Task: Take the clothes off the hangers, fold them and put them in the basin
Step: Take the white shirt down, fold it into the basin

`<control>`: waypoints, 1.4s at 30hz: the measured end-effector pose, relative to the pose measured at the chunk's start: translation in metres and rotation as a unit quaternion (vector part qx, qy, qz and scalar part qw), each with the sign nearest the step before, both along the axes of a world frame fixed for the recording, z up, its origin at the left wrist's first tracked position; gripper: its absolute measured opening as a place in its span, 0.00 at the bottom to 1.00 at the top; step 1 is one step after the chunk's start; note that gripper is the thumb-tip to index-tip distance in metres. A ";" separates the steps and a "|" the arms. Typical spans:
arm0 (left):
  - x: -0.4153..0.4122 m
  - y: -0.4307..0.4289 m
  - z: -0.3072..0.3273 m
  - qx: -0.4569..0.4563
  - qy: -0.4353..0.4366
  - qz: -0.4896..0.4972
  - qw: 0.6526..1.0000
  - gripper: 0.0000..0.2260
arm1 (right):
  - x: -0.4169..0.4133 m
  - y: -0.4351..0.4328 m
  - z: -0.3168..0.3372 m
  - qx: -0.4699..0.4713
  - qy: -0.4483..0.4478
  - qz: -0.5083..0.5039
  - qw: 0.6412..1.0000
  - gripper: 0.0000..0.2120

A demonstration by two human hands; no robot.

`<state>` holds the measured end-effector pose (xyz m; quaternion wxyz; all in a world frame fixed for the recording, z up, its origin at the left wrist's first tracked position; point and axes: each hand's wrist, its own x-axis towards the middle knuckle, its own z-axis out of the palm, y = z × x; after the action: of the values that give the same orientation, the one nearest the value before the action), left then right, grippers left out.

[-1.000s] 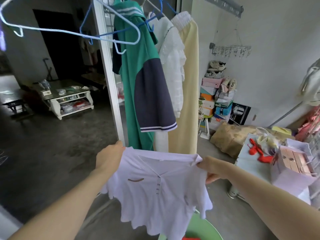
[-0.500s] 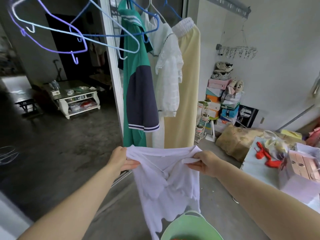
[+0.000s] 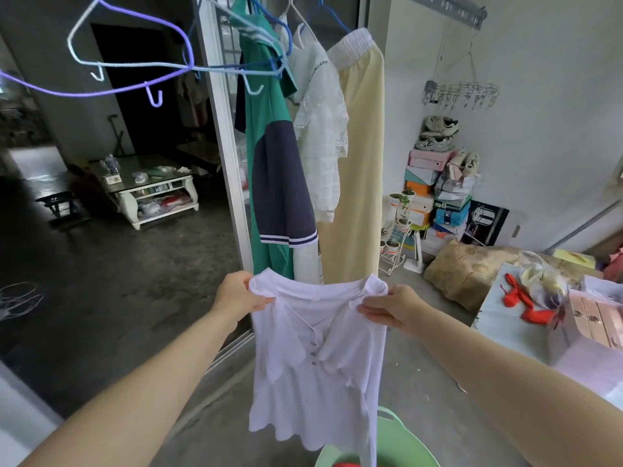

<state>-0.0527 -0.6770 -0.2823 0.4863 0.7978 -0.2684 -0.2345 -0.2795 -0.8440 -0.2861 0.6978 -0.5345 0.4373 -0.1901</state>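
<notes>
Empty wire hangers (image 3: 135, 67), purple, pale blue and white, cross the upper left of the frame. Below them a dark room opens, with a white coffee tabletop (image 3: 148, 182) cluttered with small items on a grey concrete floor (image 3: 135, 298). A pale sliding-door frame (image 3: 224, 146) runs down left of centre.

The left grip (image 3: 236, 294) pinches one shoulder of the white shirt (image 3: 320, 382), fingers curled into the cloth. The shirt hangs free, buttons facing the camera, its hem over the green basin (image 3: 404, 443) at the bottom edge. Behind it, still on hangers, hang a green and navy top (image 3: 269, 170), a white lace blouse (image 3: 320, 136) and yellow trousers (image 3: 362, 163). The right grip (image 3: 392, 306) pinches the other shoulder.

Further right, stacked shoe boxes (image 3: 438, 203) stand against the white wall, and a pale tabletop (image 3: 495, 328) carries red items.
</notes>
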 end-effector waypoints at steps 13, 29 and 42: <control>-0.004 -0.007 -0.004 0.168 -0.241 0.042 0.955 0.12 | 0.003 0.002 -0.007 -0.416 0.331 0.033 0.846 0.12; -0.035 -0.036 -0.013 -0.053 0.219 0.084 0.971 0.08 | 0.038 0.031 0.001 -0.198 0.105 -0.010 0.975 0.03; -0.077 -0.041 -0.003 -0.058 0.275 -0.136 0.950 0.07 | 0.045 0.045 0.013 -0.174 0.063 0.069 0.980 0.10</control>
<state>-0.1294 -0.7178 -0.2857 0.5502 0.6286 -0.2441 -0.4925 -0.2341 -0.7992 -0.2734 0.5767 -0.6874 0.4030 -0.1801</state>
